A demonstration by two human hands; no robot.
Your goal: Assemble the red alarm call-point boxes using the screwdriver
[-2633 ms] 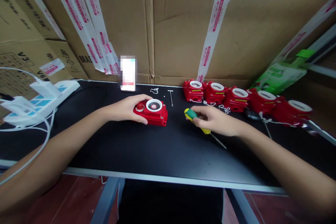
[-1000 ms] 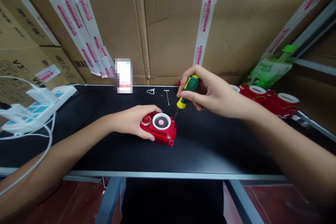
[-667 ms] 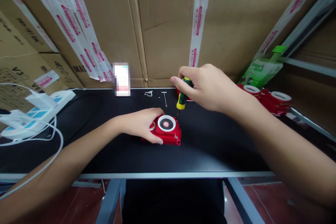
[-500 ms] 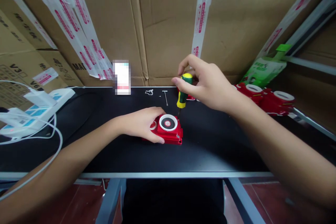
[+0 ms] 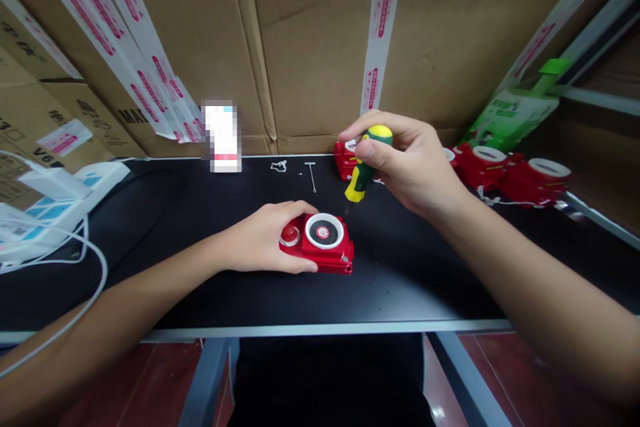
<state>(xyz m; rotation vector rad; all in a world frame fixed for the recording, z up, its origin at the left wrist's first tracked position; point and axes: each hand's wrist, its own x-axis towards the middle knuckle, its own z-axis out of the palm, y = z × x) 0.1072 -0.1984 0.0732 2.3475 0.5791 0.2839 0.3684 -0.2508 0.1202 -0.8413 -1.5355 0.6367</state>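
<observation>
Head view: black table [image 5: 200,293], cardboard wall [image 5: 310,47]; left hand [image 5: 260,243] clasps red unit [image 5: 320,243], right hand [image 5: 410,160] grips screwdriver [image 5: 364,173].

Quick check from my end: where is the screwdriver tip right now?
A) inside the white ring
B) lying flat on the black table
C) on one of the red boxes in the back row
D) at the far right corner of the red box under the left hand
D: the right hand holds the screwdriver nearly upright, tip at the far right corner of the red box, which the left hand steadies.
</observation>
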